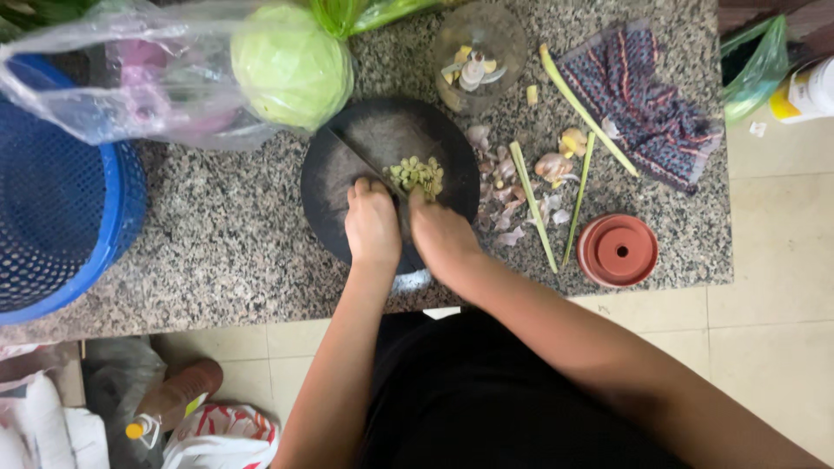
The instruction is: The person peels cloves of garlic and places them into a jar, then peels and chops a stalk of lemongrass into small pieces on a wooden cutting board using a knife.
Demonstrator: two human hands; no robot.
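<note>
Chopping is in hand: a knife (365,161) is gripped by the left hand (372,227) while the chopped pieces (417,175) on the dark round board (326,187) are steadied by the right hand (439,230), fingers curled; careful gathering seems called for.

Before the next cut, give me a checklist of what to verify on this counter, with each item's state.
1. Left hand grips the knife: ok, fist closed on it over the board.
2. Right hand beside the chopped green pieces: ok.
3. Right fingers away from the blade edge: cannot tell, they lie very close.
4. Round dark cutting board flat on the granite counter: ok.
5. Board's near edge fully supported: not ok, it reaches the counter's front edge.
6. Cabbage apart from the board: not ok, it overlaps the rim.
</note>
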